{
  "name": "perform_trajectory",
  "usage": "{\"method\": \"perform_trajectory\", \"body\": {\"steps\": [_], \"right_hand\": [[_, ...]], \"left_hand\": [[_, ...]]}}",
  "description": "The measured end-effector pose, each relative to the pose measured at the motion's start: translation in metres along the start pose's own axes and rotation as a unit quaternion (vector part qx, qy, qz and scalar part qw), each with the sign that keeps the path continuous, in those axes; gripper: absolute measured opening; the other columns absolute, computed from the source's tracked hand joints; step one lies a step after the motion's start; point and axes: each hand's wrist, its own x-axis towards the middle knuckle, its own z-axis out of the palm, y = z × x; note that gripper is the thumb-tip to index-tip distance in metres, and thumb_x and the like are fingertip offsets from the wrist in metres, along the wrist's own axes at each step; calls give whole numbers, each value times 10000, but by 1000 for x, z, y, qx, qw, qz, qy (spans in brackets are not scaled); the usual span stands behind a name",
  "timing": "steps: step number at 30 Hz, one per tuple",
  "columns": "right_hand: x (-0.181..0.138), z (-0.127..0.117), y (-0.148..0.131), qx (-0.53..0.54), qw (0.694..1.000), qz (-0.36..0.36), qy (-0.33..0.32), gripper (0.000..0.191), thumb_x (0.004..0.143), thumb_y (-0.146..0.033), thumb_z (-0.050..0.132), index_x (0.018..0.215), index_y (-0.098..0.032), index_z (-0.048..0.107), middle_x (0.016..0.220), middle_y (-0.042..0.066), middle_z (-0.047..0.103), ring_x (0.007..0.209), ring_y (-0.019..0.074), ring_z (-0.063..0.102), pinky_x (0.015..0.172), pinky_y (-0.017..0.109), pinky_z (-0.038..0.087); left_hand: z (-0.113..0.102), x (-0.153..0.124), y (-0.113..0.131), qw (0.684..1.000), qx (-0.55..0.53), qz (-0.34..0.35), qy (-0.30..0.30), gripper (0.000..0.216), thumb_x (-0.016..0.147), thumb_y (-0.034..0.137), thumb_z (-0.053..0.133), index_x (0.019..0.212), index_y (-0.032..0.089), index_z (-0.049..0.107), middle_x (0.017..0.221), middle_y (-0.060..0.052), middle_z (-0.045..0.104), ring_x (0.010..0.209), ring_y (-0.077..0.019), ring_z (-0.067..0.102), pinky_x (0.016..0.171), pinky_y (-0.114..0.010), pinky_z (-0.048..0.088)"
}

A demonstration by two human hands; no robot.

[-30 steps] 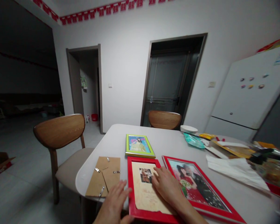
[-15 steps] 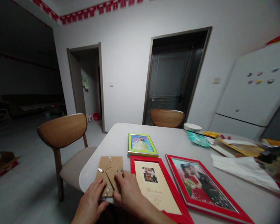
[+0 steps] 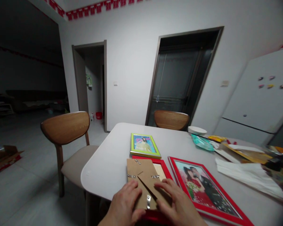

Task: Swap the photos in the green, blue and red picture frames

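A brown picture frame backing board [image 3: 139, 169] with metal clips and a fold-out stand flap lies over a red picture frame [image 3: 166, 172], hiding most of its cream insert. My left hand [image 3: 125, 202] grips the board's near left side, fingers on top and thumb at the near edge. On the other side, my right hand [image 3: 176, 201] holds the near right part, its fingers over the stand flap. Beyond the board sits a lime green picture frame [image 3: 132, 144] with a photo. Another red picture frame [image 3: 226, 199] with a couple's photo lies to the right.
The white table [image 3: 103, 169] has a wooden chair [image 3: 67, 128] at its left and another chair [image 3: 171, 120] behind it. A white bowl [image 3: 197, 130], a teal packet [image 3: 202, 142], white paper [image 3: 247, 175] and other clutter occupy the right side.
Both hands have moved right with the backing board, from the table's left corner to over the red frame with the cream insert. The view has shifted slightly.
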Motion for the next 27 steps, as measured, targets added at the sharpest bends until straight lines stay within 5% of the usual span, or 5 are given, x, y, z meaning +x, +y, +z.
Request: {"method": "perform_trajectory", "body": {"steps": [6,13,23,27], "right_hand": [[-14,-8,35,-47,998,35,11,321,638,-282,518,928,-197,622,1016,89,556,958,220,496,869,330,356],[-7,4,41,-166,986,-14,26,345,657,-273,479,955,-156,608,968,105,566,930,226,486,845,359,354],[-10,2,37,-142,989,13,25,343,666,-283,467,968,-174,589,971,93,534,936,214,467,847,335,351],[-9,5,34,-155,988,8,16,324,659,-278,483,943,-178,601,947,93,536,915,220,465,829,340,353]], "left_hand": [[17,14,21,997,15,-3,-77,364,658,185,606,1013,125,556,1185,-134,501,1104,-251,439,942,-353,350],[23,24,14,997,18,-32,-64,289,692,178,565,980,164,569,1191,-84,503,1117,-212,423,963,-335,319],[19,23,11,997,15,-42,-67,327,686,181,561,1011,164,536,1186,-69,504,1091,-202,439,947,-306,331],[20,27,11,997,48,-36,-56,202,716,145,501,907,183,556,1002,-32,597,929,-177,530,841,-283,412]]}}
